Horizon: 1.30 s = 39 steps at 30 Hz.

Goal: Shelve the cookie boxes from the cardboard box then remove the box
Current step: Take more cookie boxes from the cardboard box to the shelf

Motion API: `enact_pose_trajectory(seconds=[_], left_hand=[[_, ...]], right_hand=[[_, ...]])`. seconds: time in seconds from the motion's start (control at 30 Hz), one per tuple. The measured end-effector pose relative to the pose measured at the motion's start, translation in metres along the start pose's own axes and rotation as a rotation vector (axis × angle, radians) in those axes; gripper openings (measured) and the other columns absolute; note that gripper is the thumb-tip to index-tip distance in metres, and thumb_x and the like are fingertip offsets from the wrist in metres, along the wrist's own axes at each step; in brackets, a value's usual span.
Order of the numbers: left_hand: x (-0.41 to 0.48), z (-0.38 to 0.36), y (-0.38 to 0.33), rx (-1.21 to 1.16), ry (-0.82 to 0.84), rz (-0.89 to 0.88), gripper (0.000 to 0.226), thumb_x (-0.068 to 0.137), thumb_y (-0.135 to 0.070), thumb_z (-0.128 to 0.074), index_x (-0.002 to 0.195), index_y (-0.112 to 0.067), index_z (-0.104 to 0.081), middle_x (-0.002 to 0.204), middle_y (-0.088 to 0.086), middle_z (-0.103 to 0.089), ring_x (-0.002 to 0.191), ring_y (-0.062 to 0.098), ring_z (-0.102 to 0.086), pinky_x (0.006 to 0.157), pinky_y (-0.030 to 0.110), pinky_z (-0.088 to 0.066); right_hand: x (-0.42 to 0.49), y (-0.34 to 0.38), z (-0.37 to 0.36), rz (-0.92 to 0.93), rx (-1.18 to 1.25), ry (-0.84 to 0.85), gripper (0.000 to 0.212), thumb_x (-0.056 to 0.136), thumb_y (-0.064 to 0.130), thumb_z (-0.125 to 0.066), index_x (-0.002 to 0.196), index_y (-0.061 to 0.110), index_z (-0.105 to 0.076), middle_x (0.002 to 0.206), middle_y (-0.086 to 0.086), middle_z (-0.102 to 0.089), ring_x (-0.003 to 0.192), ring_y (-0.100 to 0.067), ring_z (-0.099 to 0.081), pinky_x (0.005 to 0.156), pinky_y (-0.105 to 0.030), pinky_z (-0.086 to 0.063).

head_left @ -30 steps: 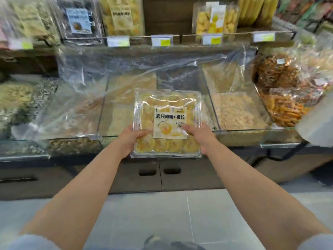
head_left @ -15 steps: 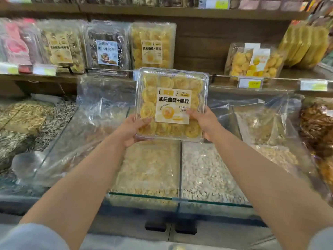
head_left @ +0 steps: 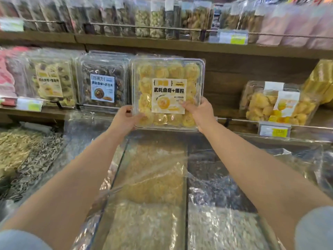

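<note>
Now both hands, left [head_left: 126,117] and right [head_left: 200,112], grip the lower corners of an upright cookie box [head_left: 167,92] just beside the chocolate box [head_left: 102,82] on the shelf [head_left: 225,112].

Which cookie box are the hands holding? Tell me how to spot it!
Look at the middle wooden shelf above the glass bins. Right in its centre, the left hand and right hand hold a clear cookie box by its bottom corners. It is full of yellow swirl cookies with a white label, unlike the dark cookie box with a blue label beside it.
</note>
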State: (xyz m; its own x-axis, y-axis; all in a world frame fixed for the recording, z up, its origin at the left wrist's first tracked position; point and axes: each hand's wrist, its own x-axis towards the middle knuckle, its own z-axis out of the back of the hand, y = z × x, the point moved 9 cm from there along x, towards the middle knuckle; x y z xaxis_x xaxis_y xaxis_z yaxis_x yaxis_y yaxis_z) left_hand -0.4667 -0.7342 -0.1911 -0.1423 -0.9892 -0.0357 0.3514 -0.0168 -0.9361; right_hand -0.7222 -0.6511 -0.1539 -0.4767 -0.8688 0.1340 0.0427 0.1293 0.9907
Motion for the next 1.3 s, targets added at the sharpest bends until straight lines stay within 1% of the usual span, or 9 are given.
enact_pose_trajectory(seconds=[0.2,0.37,0.5,0.63,0.73,0.87,0.97,1.13,1.3], left_hand=[[0.064,-0.007,-0.031,0.008,0.026,-0.055,0.076,0.08,-0.046,-0.068,0.145,-0.024,-0.035,0.132,0.005,-0.057,0.114,0.022,-0.058,0.102,0.047,-0.044],[0.087,-0.018,-0.045,0.02,0.047,-0.086,0.052,0.089,-0.027,-0.058,0.138,-0.027,-0.043,0.116,-0.002,-0.06,0.093,0.018,-0.055,0.085,0.03,-0.04],[0.097,-0.027,-0.038,0.079,0.06,-0.118,0.063,0.088,-0.029,-0.056,0.146,-0.027,-0.032,0.129,-0.011,-0.054,0.109,0.013,-0.051,0.089,0.028,-0.035],[0.103,-0.03,-0.023,0.094,0.024,-0.098,0.065,0.094,-0.027,-0.052,0.151,-0.022,-0.021,0.136,-0.014,-0.042,0.092,0.006,-0.051,0.076,0.022,-0.037],[0.108,-0.02,-0.013,0.079,-0.067,-0.064,0.061,0.095,-0.026,-0.049,0.151,-0.017,-0.024,0.145,0.001,-0.046,0.081,0.008,-0.056,0.065,0.02,-0.038],[0.109,-0.022,-0.008,0.102,-0.05,-0.019,0.064,0.094,-0.02,-0.047,0.151,-0.018,-0.02,0.124,0.006,-0.055,0.058,0.006,-0.046,0.049,0.021,-0.036],[0.107,-0.021,-0.009,0.106,-0.053,-0.014,0.063,0.093,-0.02,-0.048,0.15,-0.017,-0.022,0.116,0.004,-0.053,0.063,0.01,-0.05,0.052,0.024,-0.039],[0.105,-0.016,-0.006,0.162,-0.064,0.006,0.066,0.088,-0.026,-0.052,0.149,-0.016,-0.026,0.131,0.011,-0.052,0.097,0.027,-0.059,0.073,0.036,-0.046],[0.099,-0.009,-0.002,0.171,-0.087,0.058,0.066,0.082,-0.03,-0.051,0.144,-0.019,-0.032,0.127,0.016,-0.047,0.11,0.038,-0.054,0.093,0.05,-0.048]], right_hand=[[0.063,0.016,-0.015,0.109,-0.068,-0.105,0.038,0.077,0.02,-0.079,0.108,0.02,-0.057,0.1,0.008,-0.067,0.089,-0.003,-0.063,0.071,-0.015,-0.048],[0.101,0.011,-0.027,0.15,-0.093,-0.122,0.039,0.075,0.02,-0.081,0.104,0.022,-0.055,0.1,0.007,-0.065,0.094,-0.009,-0.062,0.076,-0.019,-0.048],[0.121,-0.004,-0.035,0.163,-0.092,-0.11,0.039,0.075,0.019,-0.081,0.104,0.023,-0.055,0.102,0.006,-0.065,0.098,-0.011,-0.063,0.081,-0.023,-0.049],[0.127,-0.028,-0.049,0.119,-0.103,-0.066,0.046,0.074,0.02,-0.082,0.112,0.018,-0.056,0.104,0.007,-0.066,0.095,-0.005,-0.063,0.077,-0.017,-0.049],[0.128,-0.04,-0.054,0.11,-0.128,-0.064,0.05,0.074,0.023,-0.082,0.115,0.017,-0.054,0.106,0.005,-0.065,0.096,-0.006,-0.062,0.074,-0.015,-0.046],[0.125,-0.052,-0.055,0.106,-0.261,-0.039,0.046,0.077,0.03,-0.079,0.111,0.015,-0.052,0.104,0.007,-0.058,0.093,-0.003,-0.057,0.079,-0.016,-0.046],[0.123,-0.057,-0.053,0.089,-0.585,-0.102,0.053,0.08,0.046,-0.071,0.108,0.006,-0.05,0.11,-0.005,-0.043,0.1,-0.016,-0.044,0.092,-0.028,-0.039],[0.115,-0.049,-0.046,0.104,-0.515,-0.122,0.036,0.096,0.045,-0.048,0.09,0.01,-0.04,0.078,0.0,-0.05,0.075,-0.02,-0.052,0.066,-0.036,-0.042],[0.116,-0.046,-0.05,0.057,-0.644,-0.029,0.035,0.096,0.049,-0.044,0.074,0.023,-0.037,0.074,0.005,-0.049,0.069,-0.012,-0.049,0.054,-0.026,-0.034]])
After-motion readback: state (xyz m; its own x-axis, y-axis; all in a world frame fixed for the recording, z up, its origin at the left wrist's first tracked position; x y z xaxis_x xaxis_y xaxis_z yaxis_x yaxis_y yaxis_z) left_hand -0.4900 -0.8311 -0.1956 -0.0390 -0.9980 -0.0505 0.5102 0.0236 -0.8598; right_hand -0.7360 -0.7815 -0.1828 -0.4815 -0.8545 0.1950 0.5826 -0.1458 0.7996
